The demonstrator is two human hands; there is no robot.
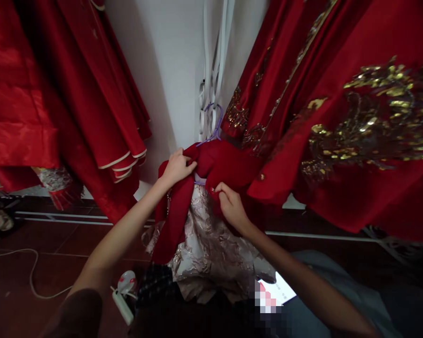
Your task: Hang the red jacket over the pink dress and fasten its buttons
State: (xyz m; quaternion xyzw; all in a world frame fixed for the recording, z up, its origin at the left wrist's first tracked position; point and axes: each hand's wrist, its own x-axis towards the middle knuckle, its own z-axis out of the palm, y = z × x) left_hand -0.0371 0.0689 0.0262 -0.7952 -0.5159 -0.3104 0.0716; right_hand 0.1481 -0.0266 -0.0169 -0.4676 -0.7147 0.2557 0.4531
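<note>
A dark red garment (218, 164) hangs on a purple hanger (214, 123) in the middle, over a pale champagne brocade dress (211, 239). My left hand (176, 167) grips the left shoulder of the red garment, fingers closed on the cloth. My right hand (231, 204) pinches the red fabric at its right front edge, just above the brocade. The hanger's hook sits among white hangers (213, 70) against the white wall.
Red satin robes (74, 94) with cream trim hang at left. A red robe with gold sequin embroidery (366, 117) hangs at right, close to my right arm. On the dark floor lie a white power strip (122, 305) with cable and a lit screen (278, 291).
</note>
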